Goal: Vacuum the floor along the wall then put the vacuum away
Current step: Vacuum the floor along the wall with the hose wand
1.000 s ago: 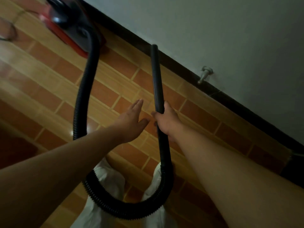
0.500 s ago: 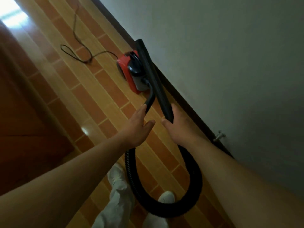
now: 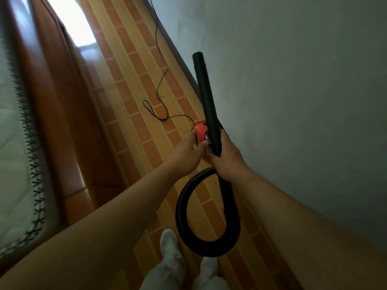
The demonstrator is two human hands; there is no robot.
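My right hand (image 3: 227, 162) is closed around the lower end of the black vacuum wand (image 3: 206, 97), which points up and away along the wall. The ribbed black hose (image 3: 184, 216) loops down from that hand toward my feet and back up. My left hand (image 3: 186, 152) reaches toward the red vacuum body (image 3: 200, 130) with fingers spread, right beside the wand; the frame does not settle whether it touches the body. The body sits on the floor by the baseboard, mostly hidden behind the wand and my hands.
The black power cord (image 3: 159, 88) snakes over the tiled floor (image 3: 134, 114) and up along the grey wall (image 3: 293, 101). A wooden bed frame (image 3: 69, 126) with a white mattress (image 3: 12, 143) runs along the left. My feet in white socks (image 3: 169, 243) stand below.
The view has swung up along the corridor. The wand has been raised more upright. My left hand has moved closer to the red vacuum body, and the hose loop has tightened.
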